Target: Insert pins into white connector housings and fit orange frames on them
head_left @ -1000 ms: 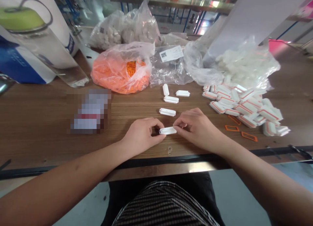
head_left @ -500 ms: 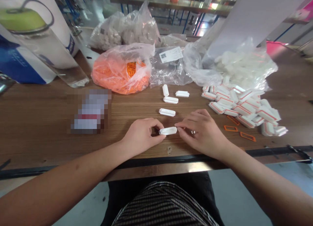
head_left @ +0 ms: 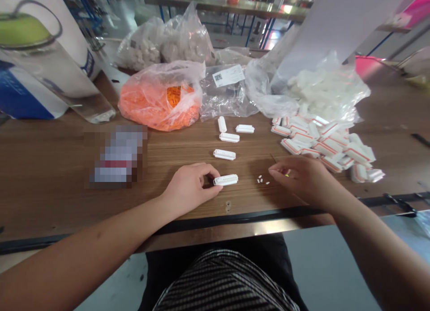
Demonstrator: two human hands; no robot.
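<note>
My left hand [head_left: 193, 183] pinches the left end of a long white plastic piece [head_left: 226, 180] with a row of small marks along its top, low over the table. My right hand [head_left: 302, 179] is off to the right of it, fingers and thumb drawn together. A thin dark edge juts above its fingertips and a bit of yellow shows between the fingers; what it holds is not clear. Between the hands lie several tiny white bits [head_left: 260, 179]. Beyond the left hand's piece lies a similar white piece [head_left: 224, 154], with several others farther back.
A heap of white pieces with orange edges [head_left: 332, 143] lies at right. Behind stand a bag of orange parts [head_left: 157, 100], a clear labelled bag [head_left: 230, 93] and a bag of whitish parts [head_left: 332, 87]. A clear bottle [head_left: 67, 73] and a blurred-out flat object [head_left: 117, 156] are at left.
My right hand has left the white piece and moved right, uncovering the tiny white bits and now covering the place of the loose orange frames. My left hand keeps its hold.
</note>
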